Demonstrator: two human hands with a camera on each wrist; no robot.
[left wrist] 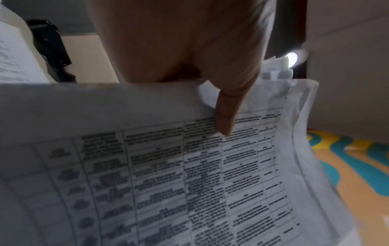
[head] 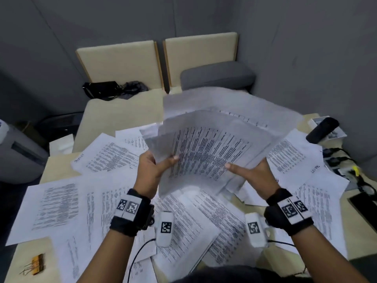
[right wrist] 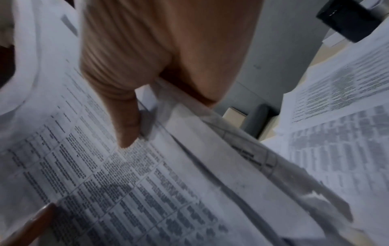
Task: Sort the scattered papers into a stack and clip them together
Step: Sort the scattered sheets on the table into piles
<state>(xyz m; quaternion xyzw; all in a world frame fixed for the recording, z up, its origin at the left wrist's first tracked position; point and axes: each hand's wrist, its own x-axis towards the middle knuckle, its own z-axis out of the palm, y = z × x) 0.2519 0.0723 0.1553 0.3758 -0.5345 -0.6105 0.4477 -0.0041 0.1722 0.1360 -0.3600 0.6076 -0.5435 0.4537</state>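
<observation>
I hold a loose bundle of printed papers [head: 208, 146] lifted above the table, its sheets fanned and uneven. My left hand [head: 155, 166] grips the bundle's left edge, thumb on top of the printed table. My right hand [head: 248, 170] grips the right edge, thumb lying across the top sheet. In the left wrist view the thumb [left wrist: 226, 114] presses on the bundle [left wrist: 168, 174]. In the right wrist view the thumb [right wrist: 128, 119] pins the bundle [right wrist: 126, 191]. Many more scattered papers [head: 67, 201] cover the table. Binder clips [head: 36, 263] lie at the table's near left corner.
A black cylindrical device [head: 322, 129] on a small box stands at the far right, with cables and a dark flat object [head: 365, 207] along the right edge. A black bag [head: 102, 88] and a grey cushion [head: 216, 76] sit on the bench behind the table.
</observation>
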